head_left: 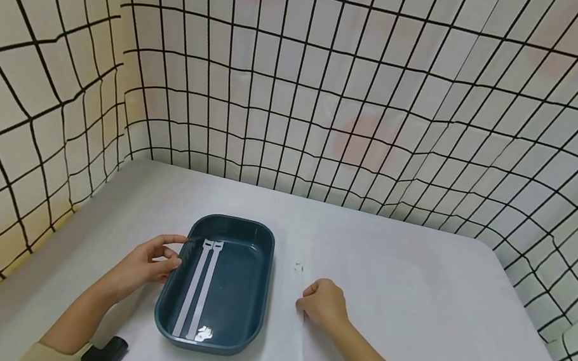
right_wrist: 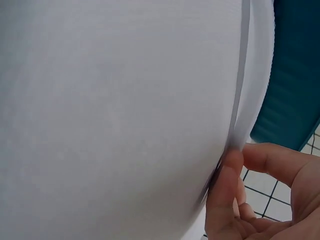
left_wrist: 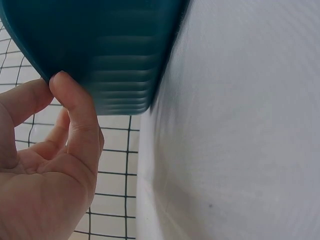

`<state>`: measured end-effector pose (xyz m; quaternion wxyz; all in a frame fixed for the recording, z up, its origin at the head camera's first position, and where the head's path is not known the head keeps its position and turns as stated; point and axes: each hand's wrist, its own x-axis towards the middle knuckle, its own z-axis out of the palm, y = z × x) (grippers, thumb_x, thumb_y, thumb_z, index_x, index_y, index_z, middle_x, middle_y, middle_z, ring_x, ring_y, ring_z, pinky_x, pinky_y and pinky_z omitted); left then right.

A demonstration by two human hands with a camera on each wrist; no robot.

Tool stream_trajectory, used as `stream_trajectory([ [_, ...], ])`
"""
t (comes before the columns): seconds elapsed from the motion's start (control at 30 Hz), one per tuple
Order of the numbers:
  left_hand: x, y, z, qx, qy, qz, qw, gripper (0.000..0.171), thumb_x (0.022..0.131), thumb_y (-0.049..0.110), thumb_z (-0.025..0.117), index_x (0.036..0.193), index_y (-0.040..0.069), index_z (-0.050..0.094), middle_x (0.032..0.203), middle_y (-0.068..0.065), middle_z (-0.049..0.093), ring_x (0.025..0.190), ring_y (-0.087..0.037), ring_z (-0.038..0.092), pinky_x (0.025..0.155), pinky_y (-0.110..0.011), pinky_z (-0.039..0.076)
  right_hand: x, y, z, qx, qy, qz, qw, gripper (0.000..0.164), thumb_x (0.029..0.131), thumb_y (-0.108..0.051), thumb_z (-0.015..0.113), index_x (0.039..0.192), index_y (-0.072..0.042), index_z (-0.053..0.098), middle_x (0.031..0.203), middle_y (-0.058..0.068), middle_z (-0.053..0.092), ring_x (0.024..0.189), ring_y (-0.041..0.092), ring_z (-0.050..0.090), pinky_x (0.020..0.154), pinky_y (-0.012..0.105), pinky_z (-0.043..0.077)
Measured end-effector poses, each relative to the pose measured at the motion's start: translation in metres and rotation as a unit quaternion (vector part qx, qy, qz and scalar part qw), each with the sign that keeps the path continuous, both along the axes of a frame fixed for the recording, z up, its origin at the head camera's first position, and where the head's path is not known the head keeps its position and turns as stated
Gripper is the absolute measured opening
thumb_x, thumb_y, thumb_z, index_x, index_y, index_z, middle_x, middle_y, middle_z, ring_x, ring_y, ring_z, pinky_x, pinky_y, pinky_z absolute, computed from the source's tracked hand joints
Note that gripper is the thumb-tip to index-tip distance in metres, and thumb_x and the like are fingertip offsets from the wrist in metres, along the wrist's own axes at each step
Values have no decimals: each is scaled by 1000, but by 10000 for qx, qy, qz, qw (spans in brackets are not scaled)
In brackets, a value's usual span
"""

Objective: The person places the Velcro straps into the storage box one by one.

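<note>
A dark teal rectangular tray stands on the white table. Two white cable straps with slotted heads lie side by side along its left part. My left hand is at the tray's left side, its thumb and a finger pinching the rim. To the right of the tray, my right hand pinches another white strap between thumb and forefinger. This strap runs lengthwise along the table, hard to see against the white cloth, its middle partly covered by the fingers.
White cloth covers the table. A black wire grid backed with pale sheeting encloses the left, back and right sides. Black wrist devices sit at both sleeves. A shiny patch shows at the tray's near end.
</note>
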<state>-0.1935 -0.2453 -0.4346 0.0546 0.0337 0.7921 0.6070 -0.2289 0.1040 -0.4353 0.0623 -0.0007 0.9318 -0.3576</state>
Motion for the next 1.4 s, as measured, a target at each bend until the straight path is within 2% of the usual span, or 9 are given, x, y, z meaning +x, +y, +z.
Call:
stream_trajectory([
  [0.17,0,0,-1,-16,-7,33,10000,54,96,14,64,143,2,40,102,-18,55,87,-26,57,76,-29,53,-1,2,-2,-441,-317,-100,9985,12,74,-1,75,77,-2,63,65,5,62,52,12,61,51,25,49],
  [0.37,1,1,-1,-50,9,51,10000,56,95,17,64,143,3,39,104,-18,55,87,-26,58,77,-29,53,-4,6,-3,-975,-461,-180,9940,11,74,1,75,78,0,65,63,5,63,48,12,61,49,23,49],
  [0.73,1,1,-1,-62,0,65,10000,57,95,18,65,144,3,39,104,-18,55,88,-26,58,78,-30,53,-6,4,9,-2256,-939,-452,9686,14,79,2,74,90,3,65,71,9,63,50,13,59,49,23,50],
  [1.1,1,0,-1,-64,9,69,10000,57,95,19,65,144,4,39,104,-18,55,88,-26,58,79,-31,53,-7,1,23,-2631,-1085,-495,9574,18,82,-4,75,96,2,65,75,10,67,53,12,62,52,23,52],
  [1.4,1,1,-1,29,-12,59,10000,57,95,17,65,143,2,39,103,-19,55,87,-26,58,77,-30,53,-7,-2,34,-3036,-1169,-244,9453,22,83,-7,75,99,3,64,80,11,68,57,13,64,56,24,54],
])
